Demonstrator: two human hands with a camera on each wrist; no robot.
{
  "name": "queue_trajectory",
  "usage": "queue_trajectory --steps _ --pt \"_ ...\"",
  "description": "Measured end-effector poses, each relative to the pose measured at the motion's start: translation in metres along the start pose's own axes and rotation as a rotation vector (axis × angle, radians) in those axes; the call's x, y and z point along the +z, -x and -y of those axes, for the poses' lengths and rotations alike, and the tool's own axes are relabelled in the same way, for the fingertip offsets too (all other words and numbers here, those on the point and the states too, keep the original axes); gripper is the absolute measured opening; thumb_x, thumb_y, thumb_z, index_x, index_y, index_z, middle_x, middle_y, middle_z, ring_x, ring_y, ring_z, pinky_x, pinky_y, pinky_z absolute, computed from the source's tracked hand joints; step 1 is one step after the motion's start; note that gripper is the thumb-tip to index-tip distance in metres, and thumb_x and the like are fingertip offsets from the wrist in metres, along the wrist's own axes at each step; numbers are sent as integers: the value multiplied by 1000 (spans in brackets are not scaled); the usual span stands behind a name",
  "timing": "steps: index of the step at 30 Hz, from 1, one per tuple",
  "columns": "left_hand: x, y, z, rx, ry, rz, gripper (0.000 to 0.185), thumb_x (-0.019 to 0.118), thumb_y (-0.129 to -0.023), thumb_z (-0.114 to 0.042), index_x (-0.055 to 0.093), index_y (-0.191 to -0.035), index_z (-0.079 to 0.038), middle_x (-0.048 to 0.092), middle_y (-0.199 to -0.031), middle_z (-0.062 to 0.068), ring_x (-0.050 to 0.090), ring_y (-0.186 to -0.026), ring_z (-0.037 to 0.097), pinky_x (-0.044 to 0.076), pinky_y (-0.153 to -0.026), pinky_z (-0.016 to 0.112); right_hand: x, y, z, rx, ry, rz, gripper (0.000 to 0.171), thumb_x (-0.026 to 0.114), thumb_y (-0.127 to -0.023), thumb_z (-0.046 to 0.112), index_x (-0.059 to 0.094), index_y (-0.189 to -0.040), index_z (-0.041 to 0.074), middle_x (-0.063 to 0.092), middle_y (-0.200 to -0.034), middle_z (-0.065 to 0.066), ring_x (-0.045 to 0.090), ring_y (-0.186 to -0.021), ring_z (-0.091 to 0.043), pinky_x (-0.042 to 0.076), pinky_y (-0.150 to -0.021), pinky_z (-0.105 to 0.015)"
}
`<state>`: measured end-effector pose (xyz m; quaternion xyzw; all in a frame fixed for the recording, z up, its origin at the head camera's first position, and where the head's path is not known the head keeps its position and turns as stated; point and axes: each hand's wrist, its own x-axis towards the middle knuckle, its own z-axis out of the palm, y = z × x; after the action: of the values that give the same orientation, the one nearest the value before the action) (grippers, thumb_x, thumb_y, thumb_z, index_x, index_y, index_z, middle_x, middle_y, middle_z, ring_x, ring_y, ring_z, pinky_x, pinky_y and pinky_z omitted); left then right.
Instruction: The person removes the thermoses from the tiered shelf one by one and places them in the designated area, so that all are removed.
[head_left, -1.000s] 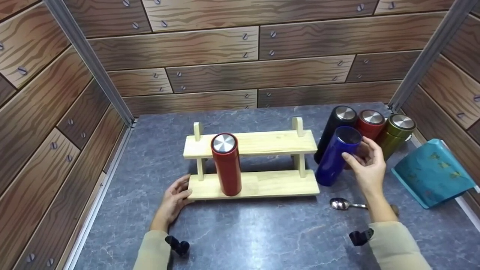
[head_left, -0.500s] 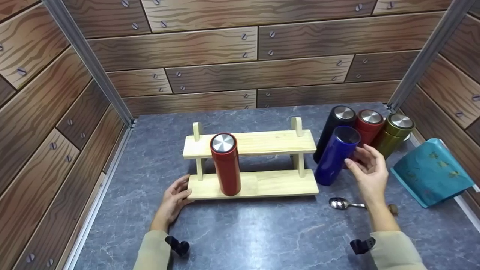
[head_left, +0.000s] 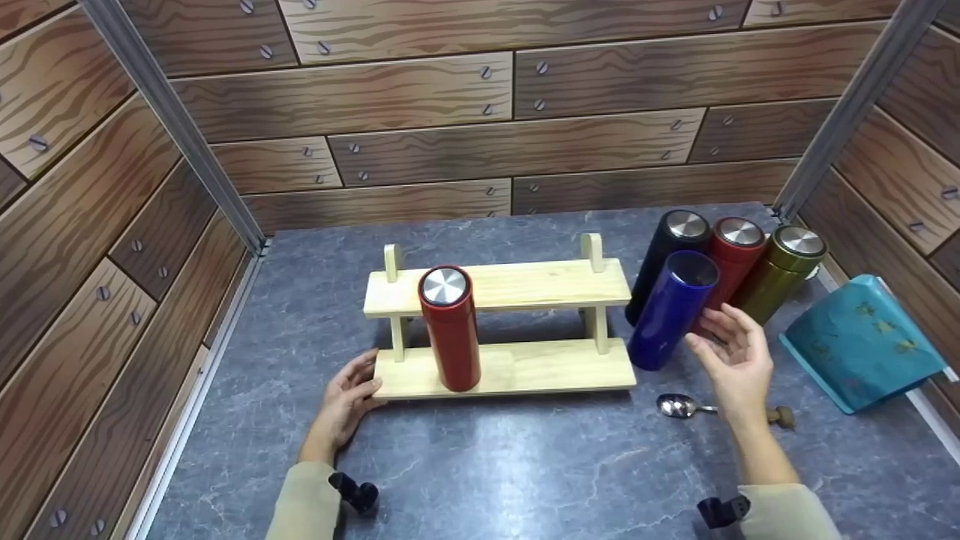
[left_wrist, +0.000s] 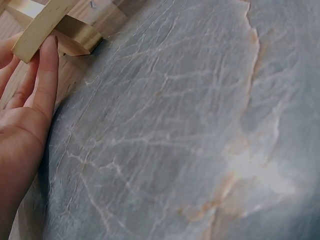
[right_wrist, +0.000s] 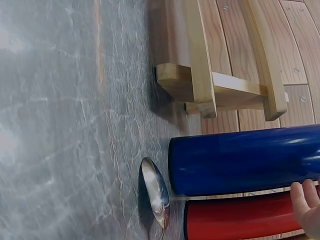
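Observation:
A two-tier wooden rack (head_left: 510,289) stands mid-table with a red flask (head_left: 451,330) upright on its lower shelf. My left hand (head_left: 351,397) rests with straight fingers against the lower shelf's left end; in the left wrist view its fingers (left_wrist: 42,75) touch the wood. A lidless blue flask (head_left: 671,311) stands just right of the rack, also seen as the blue flask (right_wrist: 245,162). My right hand (head_left: 735,352) hovers open beside the blue flask, fingers loosely spread, not touching it. Behind stand a black flask (head_left: 667,247), a second red flask (head_left: 731,255) and an olive flask (head_left: 780,270).
A metal spoon (head_left: 679,406) lies on the grey marble tabletop (head_left: 525,465) in front of the blue flask. A teal pouch (head_left: 862,345) leans at the right edge. Wood-pattern walls enclose the table on three sides.
My right hand has let go of the blue flask's top and drawn back and down towards me. The left hand and the rack have stayed put.

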<state>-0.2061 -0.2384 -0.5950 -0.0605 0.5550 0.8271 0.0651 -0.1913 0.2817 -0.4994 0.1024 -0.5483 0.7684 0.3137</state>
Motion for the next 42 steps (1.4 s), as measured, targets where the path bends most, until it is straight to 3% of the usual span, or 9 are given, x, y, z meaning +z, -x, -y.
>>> queue_trajectory --steps 11,16,20,27,32,42 --pt "0 0 1 9 7 -8 57 65 -81 5 47 -134 -6 49 -125 17 56 -99 29 52 -70 37 10 13 3 6 -6 72 59 61 -71 -27 42 -126 -15 56 -113 -27 56 -101 -29 51 -79 -27" --pt "0 1 1 16 9 -12 58 64 -81 5 46 -135 -5 48 -126 17 57 -100 29 53 -70 36 20 20 3 15 43 106 58 60 -71 -27 43 -125 -13 56 -113 -28 57 -104 -30 50 -82 -30" --pt "0 2 1 21 7 -9 59 65 -81 4 45 -136 -5 47 -127 18 57 -100 29 53 -70 36 30 26 3 39 71 129 57 62 -72 -25 43 -124 -14 55 -113 -30 56 -103 -32 49 -84 -33" --pt "1 2 1 21 6 -10 58 65 -81 4 45 -135 -5 48 -126 17 57 -97 28 53 -70 37 49 33 1 23 10 208 56 61 -73 -25 39 -125 -17 51 -114 -35 55 -104 -34 49 -84 -33" --pt "0 2 1 27 13 2 58 63 -81 5 44 -135 -3 48 -126 18 57 -98 28 52 -70 37 65 38 -2 29 40 256 57 62 -74 -23 39 -125 -17 50 -115 -36 56 -105 -30 49 -84 -34" --pt "1 1 2 33 7 18 57 62 -83 6 43 -136 -2 49 -124 18 57 -96 27 52 -69 36 98 48 -10 40 75 350 56 66 -74 -18 39 -124 -17 48 -113 -40 54 -104 -38 48 -84 -42"
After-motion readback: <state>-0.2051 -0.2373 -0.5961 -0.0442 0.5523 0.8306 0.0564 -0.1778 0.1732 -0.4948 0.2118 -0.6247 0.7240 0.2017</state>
